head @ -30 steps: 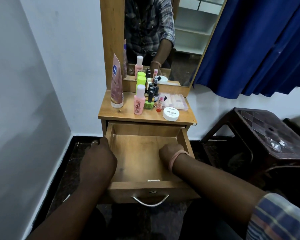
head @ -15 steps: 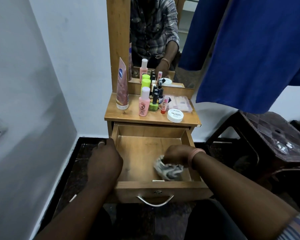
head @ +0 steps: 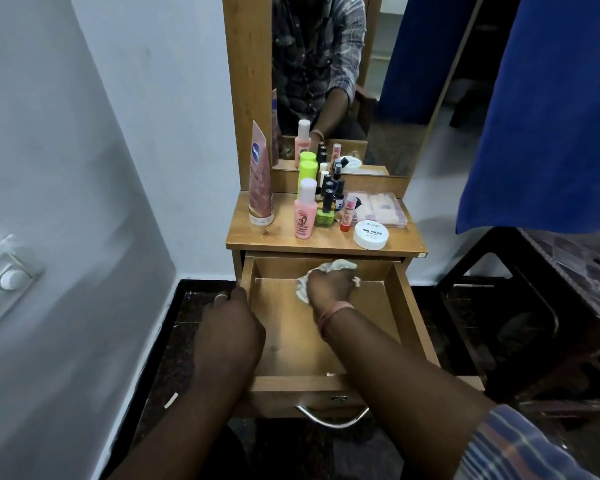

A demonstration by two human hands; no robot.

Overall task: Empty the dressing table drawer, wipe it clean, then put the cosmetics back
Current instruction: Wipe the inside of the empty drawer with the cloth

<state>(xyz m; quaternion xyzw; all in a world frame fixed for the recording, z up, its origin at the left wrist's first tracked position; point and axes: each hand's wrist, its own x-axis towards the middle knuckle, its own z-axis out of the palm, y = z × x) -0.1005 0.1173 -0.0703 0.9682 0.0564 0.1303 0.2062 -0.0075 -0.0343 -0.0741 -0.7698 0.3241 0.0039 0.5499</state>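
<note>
Fingers of the right hand (head: 329, 284) are curled tight around a crumpled white cloth (head: 336, 266), pressing it into the far end of the drawer (head: 414, 327), right where the floor of it meets the back wall. Cloth pokes out past the knuckles and on the left of the hand. Over on the other side, the left hand (head: 229, 327) grips the drawer's left wall, fingers hooked over the rim, a ring showing on one.

That drawer is pulled well out from under the table (head: 284, 237), its long axis running from the table toward the person, the curved metal handle (head: 333, 419) at the near end. Apart from the cloth and the hand, bare wood inside.

Up on the table the cosmetics stand in a cluster: a tall pink tube (head: 260, 178) upright at the left, a pink bottle (head: 305, 211) beside it, lime-green bottles (head: 308, 169) behind, small black-capped bottles (head: 333, 192) in the middle, a red-based stick (head: 349, 214), a clear flat case (head: 381, 211) lying at the right, and a white round jar (head: 371, 233) marked nail polish near the front edge.
</note>
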